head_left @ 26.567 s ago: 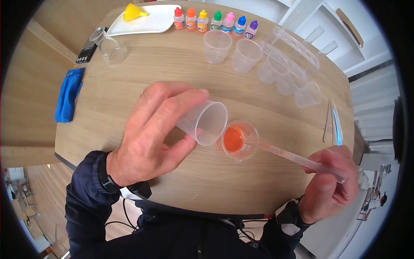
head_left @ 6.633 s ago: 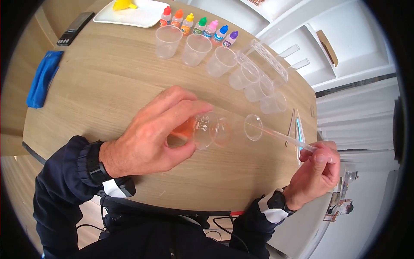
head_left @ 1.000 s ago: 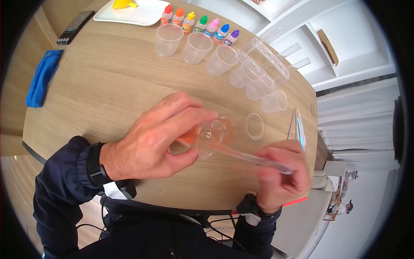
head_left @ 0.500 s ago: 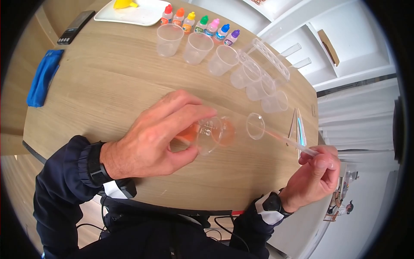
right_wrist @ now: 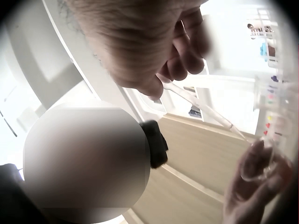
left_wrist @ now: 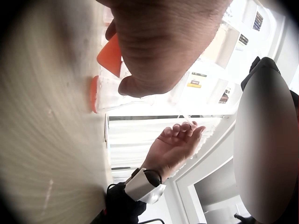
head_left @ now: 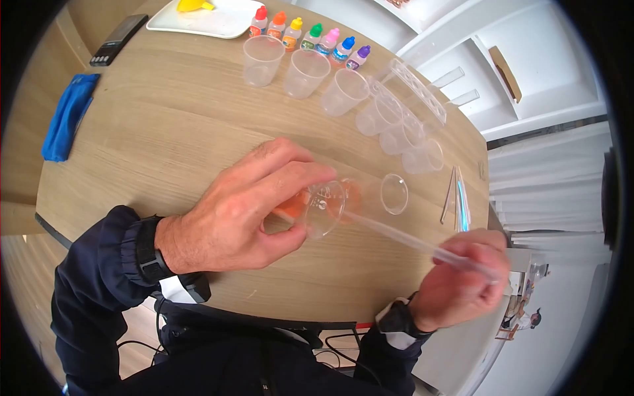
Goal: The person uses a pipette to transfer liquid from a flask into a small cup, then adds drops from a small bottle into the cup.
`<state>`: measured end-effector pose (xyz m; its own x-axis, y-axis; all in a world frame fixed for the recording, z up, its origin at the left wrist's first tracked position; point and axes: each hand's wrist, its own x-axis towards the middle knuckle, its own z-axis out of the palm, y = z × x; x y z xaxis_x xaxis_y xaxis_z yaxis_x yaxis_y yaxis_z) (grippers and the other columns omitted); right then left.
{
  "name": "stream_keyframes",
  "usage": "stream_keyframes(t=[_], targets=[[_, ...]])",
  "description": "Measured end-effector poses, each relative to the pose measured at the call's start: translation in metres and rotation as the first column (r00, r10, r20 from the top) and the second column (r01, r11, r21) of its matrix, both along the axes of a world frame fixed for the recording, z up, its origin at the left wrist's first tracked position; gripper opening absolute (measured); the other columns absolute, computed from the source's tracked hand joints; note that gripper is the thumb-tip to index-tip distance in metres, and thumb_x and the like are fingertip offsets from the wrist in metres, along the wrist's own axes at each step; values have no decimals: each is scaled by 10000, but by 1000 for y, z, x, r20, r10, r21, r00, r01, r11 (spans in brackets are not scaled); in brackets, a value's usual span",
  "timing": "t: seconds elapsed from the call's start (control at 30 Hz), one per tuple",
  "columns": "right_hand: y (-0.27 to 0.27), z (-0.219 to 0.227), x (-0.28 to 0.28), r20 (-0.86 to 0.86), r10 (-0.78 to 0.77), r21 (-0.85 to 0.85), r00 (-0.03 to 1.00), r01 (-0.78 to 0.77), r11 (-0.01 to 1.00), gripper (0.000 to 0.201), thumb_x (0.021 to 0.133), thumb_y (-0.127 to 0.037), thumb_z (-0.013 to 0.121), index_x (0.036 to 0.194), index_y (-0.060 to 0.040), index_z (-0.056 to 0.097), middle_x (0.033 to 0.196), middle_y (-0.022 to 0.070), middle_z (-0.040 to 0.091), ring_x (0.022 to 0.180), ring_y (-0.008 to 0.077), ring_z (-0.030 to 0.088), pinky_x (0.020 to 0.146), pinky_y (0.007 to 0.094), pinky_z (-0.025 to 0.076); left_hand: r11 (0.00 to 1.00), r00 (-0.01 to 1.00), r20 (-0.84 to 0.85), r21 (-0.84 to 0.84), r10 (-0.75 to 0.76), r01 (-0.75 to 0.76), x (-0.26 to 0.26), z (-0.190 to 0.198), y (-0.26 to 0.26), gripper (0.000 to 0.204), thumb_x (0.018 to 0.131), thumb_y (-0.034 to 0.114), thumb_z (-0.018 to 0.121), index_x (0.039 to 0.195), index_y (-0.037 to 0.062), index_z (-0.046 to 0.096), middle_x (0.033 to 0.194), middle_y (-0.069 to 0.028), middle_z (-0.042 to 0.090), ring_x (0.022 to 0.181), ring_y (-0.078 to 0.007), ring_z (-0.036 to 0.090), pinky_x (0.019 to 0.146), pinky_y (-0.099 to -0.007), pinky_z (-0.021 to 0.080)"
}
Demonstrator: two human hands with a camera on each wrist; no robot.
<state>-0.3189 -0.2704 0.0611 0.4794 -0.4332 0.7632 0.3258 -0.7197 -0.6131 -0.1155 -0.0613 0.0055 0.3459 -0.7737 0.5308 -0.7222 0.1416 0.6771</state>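
My left hand grips a small glass beaker of orange liquid, tilted with its mouth to the right. Close beside it stands a conical flask with orange liquid at its base; the left wrist view shows the flask upright on the table. Between thumb and fingers, my right hand pinches a clear plastic dropper pipette, blurred by motion. Its tip overlaps the beaker's mouth in the head view. In the right wrist view the pipette points down at the beaker.
Several clear plastic cups form a row behind the hands, with colour bottles and a test tube rack beyond. A white tray, black scale and blue cloth lie left; tweezers lie right.
Earliest, my left hand held a plastic cup, the beaker stood on the table and the flask stood back left. Lately the pipette went from beaker to flask mouth and back to the beaker.
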Motion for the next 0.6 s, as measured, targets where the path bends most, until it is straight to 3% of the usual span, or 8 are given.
stream_keyframes(t=[0.17,0.27,0.6], targets=[[20,-2,15,-252,100,-118,963,-133,984,444,737,-148,1047,1075,-15,792,946,156,774,767,219,715,612,291,514,999,999,-46,16,-29,30,-1,3,1,704,772,9,922,1427,-2,663,1287,-195,652,1091,-346,664,898,-411,575],[23,-8,25,-236,116,-138,965,-151,979,441,693,-57,1038,1062,-12,801,903,153,779,756,213,731,615,296,535,999,1000,3,8,-32,31,-1,2,1,706,770,10,924,1426,-1,664,1283,-194,649,1094,-346,662,896,-412,576],[23,-11,24,-263,141,-100,955,-172,980,388,699,-29,1027,1015,2,804,899,157,787,712,211,727,584,288,530,999,999,-3,-9,-36,36,0,1,1,714,770,15,928,1433,-1,662,1281,-191,646,1091,-339,660,889,-408,579]])
